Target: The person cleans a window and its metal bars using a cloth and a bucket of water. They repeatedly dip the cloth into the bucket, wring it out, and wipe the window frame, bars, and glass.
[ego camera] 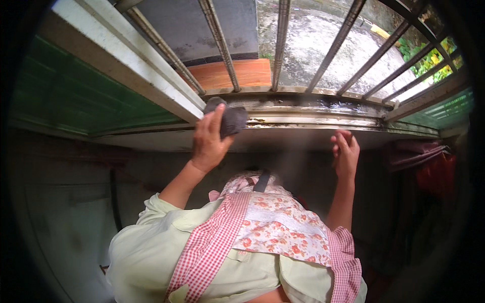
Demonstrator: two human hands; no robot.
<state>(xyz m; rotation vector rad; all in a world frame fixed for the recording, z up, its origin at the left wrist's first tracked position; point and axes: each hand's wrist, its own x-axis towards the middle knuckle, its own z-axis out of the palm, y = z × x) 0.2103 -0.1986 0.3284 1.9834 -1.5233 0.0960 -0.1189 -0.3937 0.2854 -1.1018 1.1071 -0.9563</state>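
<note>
My left hand (210,142) grips a dark grey cloth (233,118), pressed to the window track beside the foot of the white window frame (166,81). My right hand (346,146) is near the inner edge of the sill, fingers loosely bent and apart, with nothing visible in it. Between the hands runs the window track (291,119), pale with dark dirt marks. Its outer ledge (341,108) looks wet and shiny towards the right.
Metal security bars (280,45) stand just beyond the track. Green glass panes (87,94) flank the opening. Outside are an orange-brown board (227,74) and concrete ground (326,41). Dark red fabric (416,153) hangs at the right. My floral apron (280,231) is below the sill.
</note>
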